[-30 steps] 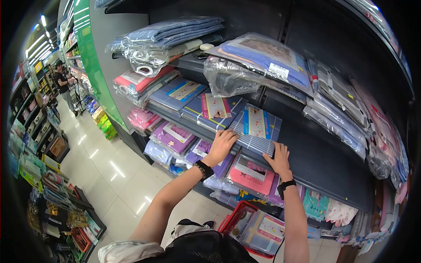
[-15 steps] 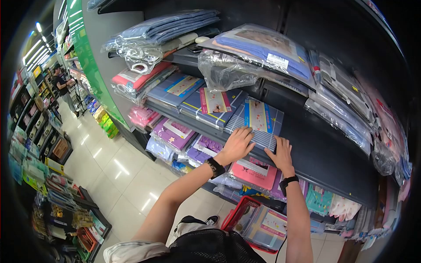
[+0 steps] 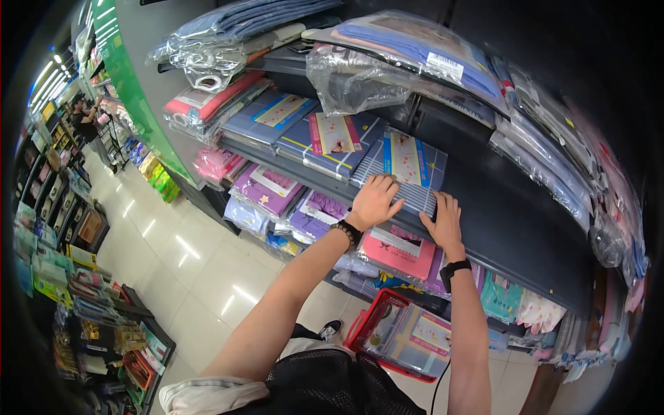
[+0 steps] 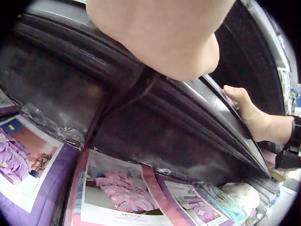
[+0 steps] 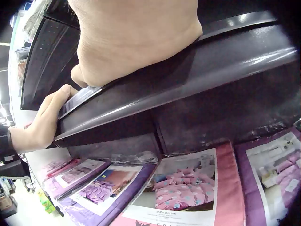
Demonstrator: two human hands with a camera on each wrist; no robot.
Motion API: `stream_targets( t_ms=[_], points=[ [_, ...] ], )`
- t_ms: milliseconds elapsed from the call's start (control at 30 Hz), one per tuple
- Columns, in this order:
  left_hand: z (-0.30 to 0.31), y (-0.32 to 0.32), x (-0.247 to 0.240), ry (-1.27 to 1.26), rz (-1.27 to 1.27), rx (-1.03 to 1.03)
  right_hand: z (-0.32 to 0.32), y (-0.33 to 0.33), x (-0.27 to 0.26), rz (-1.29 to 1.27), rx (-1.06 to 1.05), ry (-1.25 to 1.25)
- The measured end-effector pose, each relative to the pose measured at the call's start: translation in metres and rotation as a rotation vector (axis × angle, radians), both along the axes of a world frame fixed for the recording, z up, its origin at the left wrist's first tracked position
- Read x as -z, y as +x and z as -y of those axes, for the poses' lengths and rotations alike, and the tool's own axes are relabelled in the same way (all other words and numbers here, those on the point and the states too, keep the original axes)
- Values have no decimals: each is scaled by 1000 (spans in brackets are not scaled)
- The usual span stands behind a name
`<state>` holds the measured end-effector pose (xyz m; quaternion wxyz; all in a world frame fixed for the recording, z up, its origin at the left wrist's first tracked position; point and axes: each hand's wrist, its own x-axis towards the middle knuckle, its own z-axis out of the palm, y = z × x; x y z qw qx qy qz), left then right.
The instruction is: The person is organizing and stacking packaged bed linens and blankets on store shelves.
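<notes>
One striped packet is found lying flat at the front edge of the shelf, its printed label facing up. Its front-left part is touched by the left hand, fingers relaxed and laid over the front edge; its front-right corner is met by the right hand, fingers extended along the side, thumb toward the front. Neither hand is seen clenched; whether any weight is borne by either cannot be told.

For sound handling, pressure should be kept light and even at both front corners, so that the wrapping is not creased and the packet is kept square to the shelf's front edge. Care is advised on the left, where the neighbouring packet is placed just beside and could be caught.

Below the shelf, a pink packet is noted. A red basket, with packets inside, is positioned lower down, near the right forearm. Bulky bags are stored above.
</notes>
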<state>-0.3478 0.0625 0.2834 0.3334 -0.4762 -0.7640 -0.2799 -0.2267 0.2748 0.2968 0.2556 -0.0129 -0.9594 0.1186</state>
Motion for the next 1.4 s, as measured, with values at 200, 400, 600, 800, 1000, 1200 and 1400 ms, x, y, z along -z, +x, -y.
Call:
stream_targets(
  t_ms=[200,400,600,800,1000,1200,1400],
  points=[
    [-2,1,1,26,-25,-8,2,2,-2,0,20,-13],
    [-2,0,2,38,-25,8,1,2,-3,-6,21,-26],
    [-3,-2,5,45,-41,-1,0,0,0,-6,23,-33],
    [-4,-2,7,47,-36,-11,1,0,0,1,30,-27],
    [-4,-1,6,34,-13,-17,-1,0,1,-6,23,-44],
    [-3,-1,5,38,-19,-11,-1,-1,2,-22,27,-40],
    [-4,0,4,36,-26,-15,-1,0,0,-33,17,-51]
  ],
)
